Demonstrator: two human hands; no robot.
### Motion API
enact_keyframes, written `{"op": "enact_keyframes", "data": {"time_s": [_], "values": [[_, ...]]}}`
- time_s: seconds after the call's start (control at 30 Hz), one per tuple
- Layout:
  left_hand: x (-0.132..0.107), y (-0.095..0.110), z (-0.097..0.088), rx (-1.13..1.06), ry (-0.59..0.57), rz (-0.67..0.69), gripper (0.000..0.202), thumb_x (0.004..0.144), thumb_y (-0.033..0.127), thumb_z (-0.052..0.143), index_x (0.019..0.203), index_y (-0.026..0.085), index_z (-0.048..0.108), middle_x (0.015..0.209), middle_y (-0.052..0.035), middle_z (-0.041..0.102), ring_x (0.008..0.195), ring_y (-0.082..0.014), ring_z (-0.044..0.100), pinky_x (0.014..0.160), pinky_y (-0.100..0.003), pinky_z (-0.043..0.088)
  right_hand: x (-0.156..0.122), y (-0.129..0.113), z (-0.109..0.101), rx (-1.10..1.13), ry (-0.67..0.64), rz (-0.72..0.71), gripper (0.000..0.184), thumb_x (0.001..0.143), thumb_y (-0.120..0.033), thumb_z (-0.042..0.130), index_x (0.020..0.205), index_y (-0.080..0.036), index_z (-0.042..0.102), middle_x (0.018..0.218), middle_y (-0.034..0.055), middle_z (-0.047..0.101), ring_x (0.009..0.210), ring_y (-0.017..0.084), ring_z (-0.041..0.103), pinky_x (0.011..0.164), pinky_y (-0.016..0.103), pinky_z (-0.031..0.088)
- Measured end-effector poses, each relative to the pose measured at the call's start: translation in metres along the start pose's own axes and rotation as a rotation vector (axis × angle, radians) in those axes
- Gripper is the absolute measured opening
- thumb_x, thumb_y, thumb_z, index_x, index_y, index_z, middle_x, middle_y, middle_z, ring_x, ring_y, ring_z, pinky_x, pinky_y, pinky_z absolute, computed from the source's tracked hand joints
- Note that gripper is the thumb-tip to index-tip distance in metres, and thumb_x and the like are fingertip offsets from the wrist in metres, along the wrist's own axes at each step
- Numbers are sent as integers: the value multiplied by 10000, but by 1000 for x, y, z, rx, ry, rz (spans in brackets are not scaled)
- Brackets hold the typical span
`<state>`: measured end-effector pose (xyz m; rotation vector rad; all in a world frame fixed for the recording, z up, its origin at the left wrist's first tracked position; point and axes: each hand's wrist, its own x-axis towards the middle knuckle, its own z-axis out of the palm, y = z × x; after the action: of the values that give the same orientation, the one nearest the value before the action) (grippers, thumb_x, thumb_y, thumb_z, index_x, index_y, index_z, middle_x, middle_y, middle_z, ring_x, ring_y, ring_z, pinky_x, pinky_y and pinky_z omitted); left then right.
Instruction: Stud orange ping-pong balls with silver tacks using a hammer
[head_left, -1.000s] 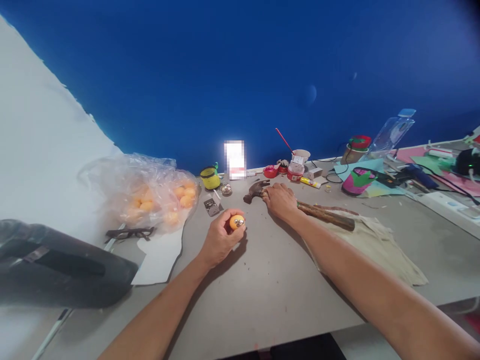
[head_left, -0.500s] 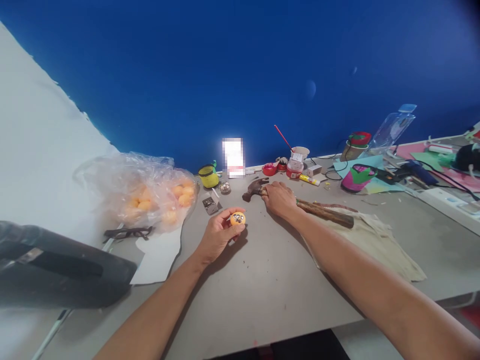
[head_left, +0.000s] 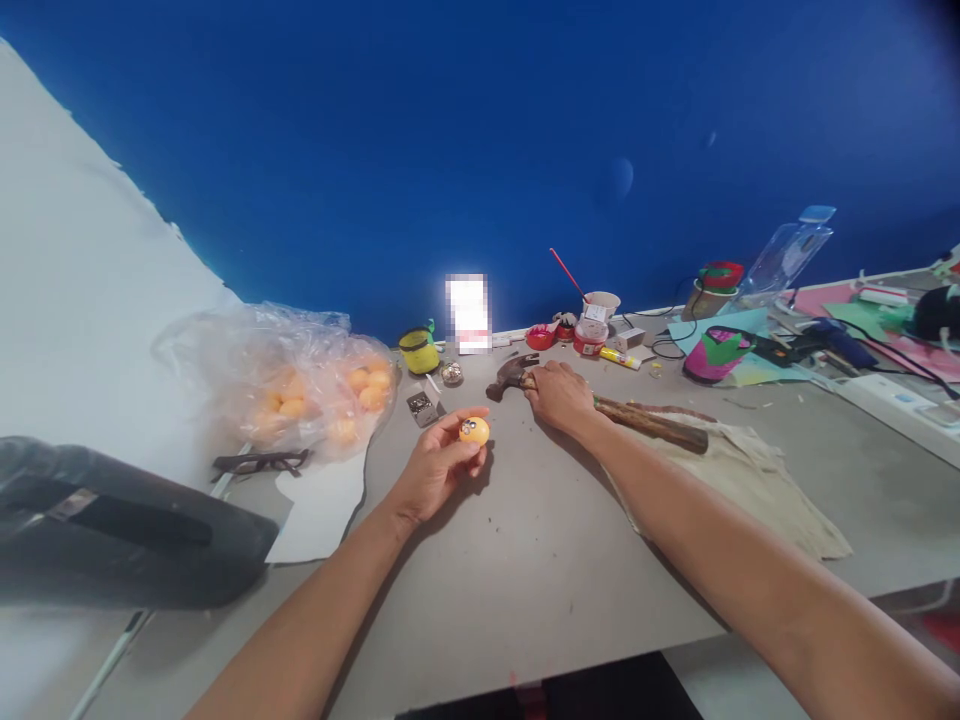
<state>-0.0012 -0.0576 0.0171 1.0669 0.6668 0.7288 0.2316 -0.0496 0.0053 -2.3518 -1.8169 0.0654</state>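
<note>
My left hand (head_left: 439, 468) pinches a small orange ball (head_left: 474, 431) with dark marks on it, held just above the grey table (head_left: 525, 570). My right hand (head_left: 561, 395) lies over the neck of a hammer (head_left: 600, 405) that rests on the table, its metal head to the left and its wooden handle running right onto a beige cloth (head_left: 739, 490). The fingers curl round the handle.
A clear plastic bag (head_left: 292, 385) of orange balls sits at the left, with black glasses (head_left: 259, 463) and white paper (head_left: 319, 505) in front. A yellow cup (head_left: 418, 351), small jars, a pink cup (head_left: 709, 358), a plastic bottle (head_left: 787, 260) and cables line the back. A dark object (head_left: 127, 530) lies at far left.
My left hand has turned the orange ball in its fingers, so the shiny bead side is replaced by a side with dark marks. The right hand stays on the hammer.
</note>
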Motion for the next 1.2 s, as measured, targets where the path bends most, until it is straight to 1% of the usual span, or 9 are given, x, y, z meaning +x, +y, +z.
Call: {"op": "enact_keyframes", "data": {"time_s": [0.13,0.3,0.37,0.47,0.63,0.77,0.9,1.07,1.2], "values": [[1,2,-1,-51,-27,-46,431,707,191,780,1128,167,693,956,-73,722,585,-91,552,531,-235,396,-1,0,-1,13,6,-8,311,993,-336,544,1220,-162,668,1266,166,649,1211,308,559,950,398,465],[1,2,0,-64,-35,-39,338,741,197,755,1071,167,692,966,-86,724,600,-99,551,545,-243,402,1,1,1,20,0,1,307,989,-337,539,1216,-173,665,1280,166,644,1201,296,558,949,386,460],[1,2,0,-73,-37,-31,338,712,184,751,1047,165,710,974,-77,706,609,-91,546,548,-234,393,1,1,1,19,2,1,303,986,-336,546,1213,-175,666,1276,164,646,1201,296,557,946,382,460],[1,1,-1,-46,-27,-28,298,694,183,735,991,155,734,926,-55,675,606,-80,528,540,-220,372,1,1,0,21,6,-1,301,986,-341,551,1207,-173,669,1272,163,647,1201,299,557,942,385,466],[1,0,-2,15,-13,-21,334,699,187,726,1031,153,739,923,-46,672,598,-73,494,542,-218,357,1,1,1,29,12,-3,307,990,-341,551,1211,-162,668,1263,166,646,1204,304,555,946,394,465],[0,1,-2,42,-39,-51,297,677,198,724,969,144,722,905,-45,672,589,-70,474,544,-219,346,2,1,2,32,14,-5,313,988,-339,559,1216,-156,669,1263,172,644,1203,305,556,948,394,463],[1,-1,-3,76,-67,-91,314,650,211,710,956,142,711,877,-50,678,588,-74,470,547,-217,337,2,1,2,29,6,0,321,992,-343,554,1229,-161,670,1272,177,642,1208,302,553,960,391,457],[2,-2,-5,122,-80,-117,255,649,227,695,890,147,676,822,-30,663,537,-54,406,513,-215,233,2,1,2,11,4,-6,344,993,-343,550,1256,-155,666,1276,184,640,1224,311,551,962,400,461],[2,-3,-6,168,-127,-129,232,655,218,684,874,143,674,817,-26,652,526,-51,390,512,-226,206,2,1,6,7,7,3,341,988,-348,566,1252,-158,666,1273,185,643,1229,312,553,971,401,458]]}}
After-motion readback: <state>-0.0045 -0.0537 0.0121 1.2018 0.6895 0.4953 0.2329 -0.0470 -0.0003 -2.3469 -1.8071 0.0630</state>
